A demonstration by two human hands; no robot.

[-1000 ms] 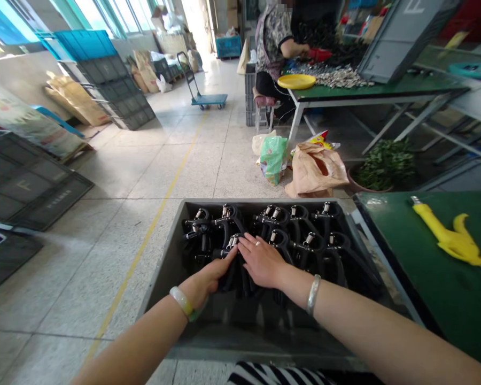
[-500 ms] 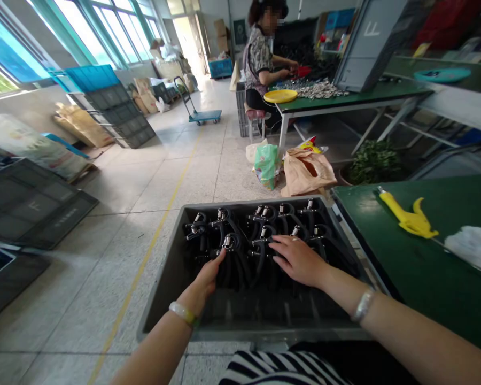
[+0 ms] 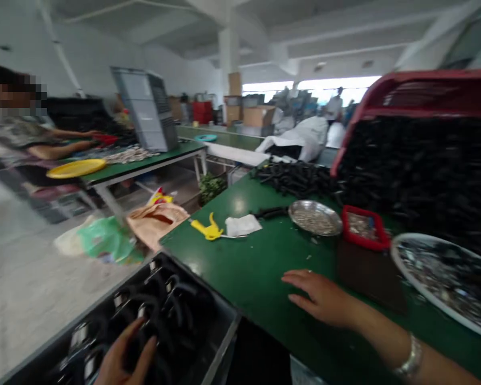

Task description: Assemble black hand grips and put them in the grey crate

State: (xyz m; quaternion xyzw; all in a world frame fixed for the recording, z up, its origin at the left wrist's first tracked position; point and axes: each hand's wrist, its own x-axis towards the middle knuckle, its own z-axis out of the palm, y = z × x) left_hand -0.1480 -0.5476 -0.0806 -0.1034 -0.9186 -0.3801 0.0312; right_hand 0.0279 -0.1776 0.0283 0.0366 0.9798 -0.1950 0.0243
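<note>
My left hand (image 3: pixel 126 355) is at the bottom edge, fingers spread among black spring hand grippers (image 3: pixel 160 305) packed in a grey plastic crate (image 3: pixel 224 327). Whether it grips one is blurred. My right hand (image 3: pixel 320 297) lies open on the green table (image 3: pixel 240 256), holding nothing. Nearest to it is a dark brown pad (image 3: pixel 369 280). Beyond stand a steel dish of small parts (image 3: pixel 315 217) and a red tray (image 3: pixel 361 227). A white platter of metal pieces (image 3: pixel 444 278) sits to the right.
A red-rimmed bin heaped with black parts (image 3: pixel 420 160) towers at the right, and loose black handles (image 3: pixel 296 179) lie before it. A yellow air gun (image 3: pixel 208 229) and white cloth (image 3: pixel 242 224) sit on the table. A co-worker (image 3: pixel 16 128) works at another table at the left.
The view has swung right from the crate to the green table. My right hand has left the grippers and lies on the table. My left hand stays in the crate.
</note>
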